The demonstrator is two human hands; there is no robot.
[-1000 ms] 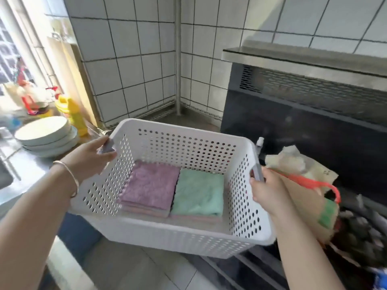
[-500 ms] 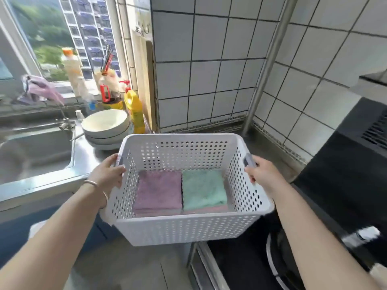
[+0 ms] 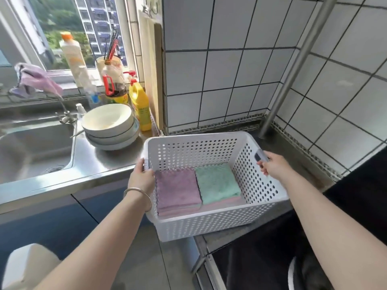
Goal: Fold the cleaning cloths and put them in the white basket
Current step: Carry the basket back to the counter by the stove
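Between the hands: white basket (image 3: 211,225) held at both side handles | left hand (image 3: 142,177) grips the left handle, right hand (image 3: 274,167) grips the right | inside: folded purple cloth (image 3: 178,189) beside green cloth (image 3: 216,183), touching | beyond left hand: stacked bowls (image 3: 109,126), sink (image 3: 31,149), yellow bottle (image 3: 139,105)

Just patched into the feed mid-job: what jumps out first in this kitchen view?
The white basket fills the centre, gripped at its sides by the left hand and the right hand, near the steel counter's corner. Inside lie two folded stacks, the purple cloth left and the green cloth right. Stacked bowls sit beside the sink.
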